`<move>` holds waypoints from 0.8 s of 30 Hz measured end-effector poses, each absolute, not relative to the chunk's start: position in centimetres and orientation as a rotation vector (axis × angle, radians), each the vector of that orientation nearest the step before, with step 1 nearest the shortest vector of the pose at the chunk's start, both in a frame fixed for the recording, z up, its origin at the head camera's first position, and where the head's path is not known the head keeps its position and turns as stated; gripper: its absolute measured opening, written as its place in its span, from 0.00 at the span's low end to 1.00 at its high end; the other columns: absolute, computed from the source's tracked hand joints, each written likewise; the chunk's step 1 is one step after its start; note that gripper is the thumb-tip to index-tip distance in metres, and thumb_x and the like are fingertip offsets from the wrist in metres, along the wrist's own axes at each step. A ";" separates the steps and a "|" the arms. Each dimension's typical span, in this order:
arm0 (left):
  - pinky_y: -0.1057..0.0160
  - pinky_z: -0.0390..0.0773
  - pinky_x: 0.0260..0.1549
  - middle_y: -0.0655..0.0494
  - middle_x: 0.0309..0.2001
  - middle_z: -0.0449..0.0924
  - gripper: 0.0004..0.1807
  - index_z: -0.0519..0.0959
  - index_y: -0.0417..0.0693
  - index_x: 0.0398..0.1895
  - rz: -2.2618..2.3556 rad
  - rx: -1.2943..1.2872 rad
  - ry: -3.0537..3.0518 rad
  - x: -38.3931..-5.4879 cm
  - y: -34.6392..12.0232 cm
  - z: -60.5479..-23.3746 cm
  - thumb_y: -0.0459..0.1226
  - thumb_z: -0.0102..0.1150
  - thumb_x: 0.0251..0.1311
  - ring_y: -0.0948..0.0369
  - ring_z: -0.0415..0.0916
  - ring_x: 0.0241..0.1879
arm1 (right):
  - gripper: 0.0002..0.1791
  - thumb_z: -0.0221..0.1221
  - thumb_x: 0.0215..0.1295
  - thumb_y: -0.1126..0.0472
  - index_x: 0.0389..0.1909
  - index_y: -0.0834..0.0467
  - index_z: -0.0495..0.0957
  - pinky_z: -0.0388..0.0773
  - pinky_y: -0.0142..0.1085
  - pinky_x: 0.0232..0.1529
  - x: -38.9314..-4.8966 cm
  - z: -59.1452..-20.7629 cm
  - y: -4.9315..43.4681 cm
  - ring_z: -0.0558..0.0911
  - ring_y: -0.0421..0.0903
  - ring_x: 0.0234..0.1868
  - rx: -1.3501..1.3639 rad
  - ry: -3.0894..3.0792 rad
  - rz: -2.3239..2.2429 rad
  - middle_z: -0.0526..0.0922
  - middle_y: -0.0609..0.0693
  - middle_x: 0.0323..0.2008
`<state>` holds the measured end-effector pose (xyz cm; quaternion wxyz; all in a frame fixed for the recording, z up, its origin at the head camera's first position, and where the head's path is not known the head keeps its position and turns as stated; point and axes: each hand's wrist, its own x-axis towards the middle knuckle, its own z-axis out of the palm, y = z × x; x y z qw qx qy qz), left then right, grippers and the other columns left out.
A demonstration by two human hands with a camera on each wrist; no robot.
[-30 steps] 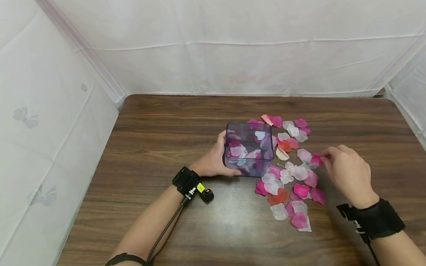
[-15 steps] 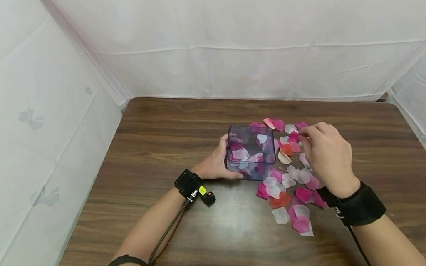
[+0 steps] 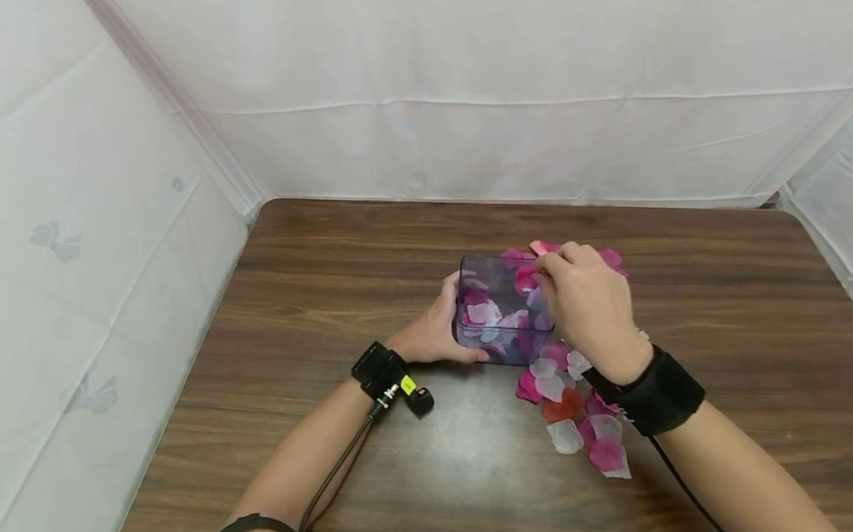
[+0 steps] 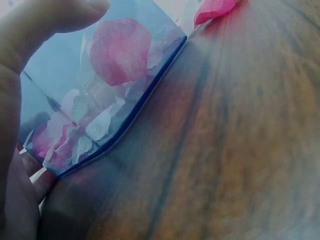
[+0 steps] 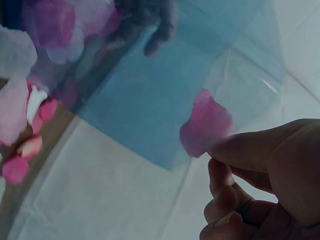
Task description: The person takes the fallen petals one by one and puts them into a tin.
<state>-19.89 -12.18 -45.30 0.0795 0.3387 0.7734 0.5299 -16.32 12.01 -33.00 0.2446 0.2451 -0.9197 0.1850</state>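
A see-through, purple-tinted square box (image 3: 503,345) stands on the wooden table with pink and white petals (image 3: 484,314) inside. My left hand (image 3: 440,330) grips it from the left, thumb along the near side and fingers round the far side. My right hand (image 3: 592,304) is over the box's right rim, pinching a bright pink petal (image 3: 525,280) between thumb and forefinger. In the right wrist view that petal (image 5: 206,122) overlaps the bluish clear wall (image 5: 145,110). The left wrist view has a pink petal (image 4: 121,51) lying against the inside of the wall.
Loose pink, white and red petals (image 3: 564,404) lie scattered right of the box, partly under my right hand and wrist. More pink petals (image 3: 613,261) lie behind it. White cloth (image 3: 421,149) hangs along the table's far edge, with more at both sides.
My right hand has moved left from the scattered petals to the box's rim, carrying the pink petal. The left hand keeps its hold on the box.
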 end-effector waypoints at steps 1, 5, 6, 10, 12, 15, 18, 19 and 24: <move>0.57 0.63 0.67 0.52 0.69 0.58 0.68 0.40 0.47 0.76 1.577 1.002 2.316 -19.8 -12.2 -45.3 0.37 0.83 0.40 0.58 0.61 0.66 | 0.06 0.70 0.60 0.66 0.36 0.64 0.86 0.79 0.44 0.22 -16.4 -33.2 11.9 0.78 0.54 0.31 0.675 -2.523 0.509 0.80 0.58 0.31; 0.55 0.62 0.68 0.50 0.70 0.56 0.70 0.37 0.48 0.77 1.552 0.948 2.314 -19.6 -12.0 -45.0 0.36 0.83 0.40 0.56 0.60 0.67 | 0.05 0.70 0.61 0.66 0.35 0.63 0.85 0.78 0.44 0.21 -16.8 -33.8 11.7 0.76 0.53 0.29 0.692 -2.551 0.500 0.79 0.57 0.29; 0.54 0.61 0.68 0.48 0.70 0.55 0.70 0.36 0.47 0.77 1.551 0.942 2.306 -19.5 -11.9 -44.8 0.35 0.83 0.41 0.54 0.59 0.67 | 0.05 0.70 0.61 0.66 0.35 0.63 0.85 0.78 0.44 0.21 -16.9 -33.8 11.7 0.76 0.53 0.29 0.692 -2.553 0.499 0.79 0.57 0.29; 0.48 0.61 0.68 0.41 0.69 0.54 0.67 0.37 0.40 0.76 1.566 0.947 2.267 -18.8 -11.7 -42.9 0.32 0.81 0.43 0.48 0.59 0.67 | 0.05 0.70 0.61 0.66 0.35 0.64 0.85 0.80 0.45 0.23 -16.9 -33.9 11.8 0.77 0.54 0.29 0.684 -2.558 0.497 0.79 0.57 0.30; 0.47 0.61 0.68 0.39 0.69 0.55 0.66 0.37 0.37 0.75 1.569 0.963 2.251 -18.5 -11.7 -41.9 0.31 0.80 0.43 0.45 0.59 0.67 | 0.05 0.70 0.61 0.66 0.36 0.64 0.86 0.80 0.45 0.23 -16.9 -33.9 11.9 0.78 0.54 0.30 0.670 -2.567 0.494 0.80 0.57 0.30; 0.46 0.61 0.68 0.37 0.68 0.56 0.65 0.39 0.35 0.74 1.583 1.001 2.236 -18.4 -11.7 -41.6 0.30 0.80 0.43 0.44 0.59 0.66 | 0.06 0.70 0.61 0.65 0.36 0.64 0.86 0.81 0.46 0.23 -16.8 -33.8 11.9 0.79 0.55 0.31 0.645 -2.580 0.486 0.80 0.57 0.30; 0.45 0.61 0.67 0.36 0.68 0.56 0.64 0.40 0.34 0.73 1.598 1.033 2.229 -18.4 -11.6 -41.5 0.30 0.80 0.43 0.43 0.59 0.66 | 0.06 0.70 0.60 0.65 0.37 0.64 0.87 0.80 0.46 0.24 -16.5 -33.6 12.1 0.79 0.54 0.31 0.633 -2.580 0.495 0.81 0.57 0.31; 0.45 0.61 0.67 0.35 0.67 0.56 0.64 0.40 0.34 0.73 1.604 1.041 2.229 -18.4 -11.6 -41.5 0.30 0.80 0.42 0.43 0.60 0.66 | 0.06 0.71 0.60 0.65 0.37 0.63 0.87 0.80 0.46 0.24 -16.4 -33.5 12.3 0.79 0.54 0.32 0.631 -2.575 0.504 0.81 0.57 0.31; 0.44 0.60 0.68 0.35 0.67 0.56 0.64 0.40 0.33 0.73 1.607 1.044 2.241 -18.5 -11.6 -41.3 0.30 0.81 0.41 0.42 0.60 0.66 | 0.06 0.71 0.59 0.67 0.36 0.63 0.86 0.79 0.45 0.24 -15.6 -32.9 13.4 0.77 0.53 0.31 0.610 -2.535 0.553 0.80 0.57 0.31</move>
